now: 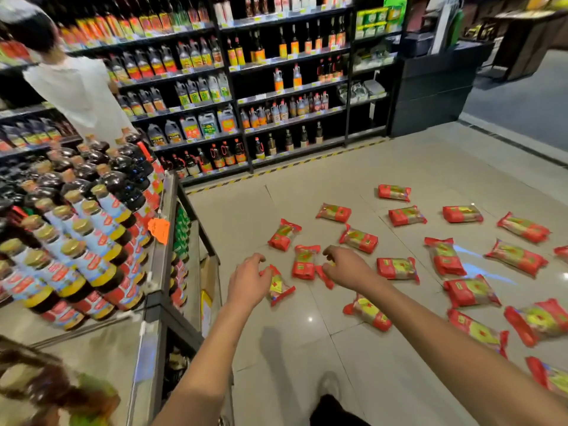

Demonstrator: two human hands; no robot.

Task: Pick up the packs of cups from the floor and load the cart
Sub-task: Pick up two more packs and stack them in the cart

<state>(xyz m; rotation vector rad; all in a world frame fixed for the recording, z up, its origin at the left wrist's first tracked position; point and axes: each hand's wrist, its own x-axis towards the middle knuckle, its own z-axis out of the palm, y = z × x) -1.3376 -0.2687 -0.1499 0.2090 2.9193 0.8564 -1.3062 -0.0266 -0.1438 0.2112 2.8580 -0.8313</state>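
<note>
Both our forearms reach out over the floor point(307, 348). Left hand point(249, 282) has fingers loosely curled over a pack point(281, 287), grip unclear. Right hand point(345, 264), fingers bent down, touches another pack point(325, 276); can't tell if pinching. More packs point(461, 256) lie scattered right of the hands. Bottle display point(80, 241) sits left.

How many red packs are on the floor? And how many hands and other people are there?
Red packs on the floor: 19 (two cut off by the picture's edge)
Hands: 2, the left hand and the right hand
Other person, in a white top: 1
Total: 22
</note>
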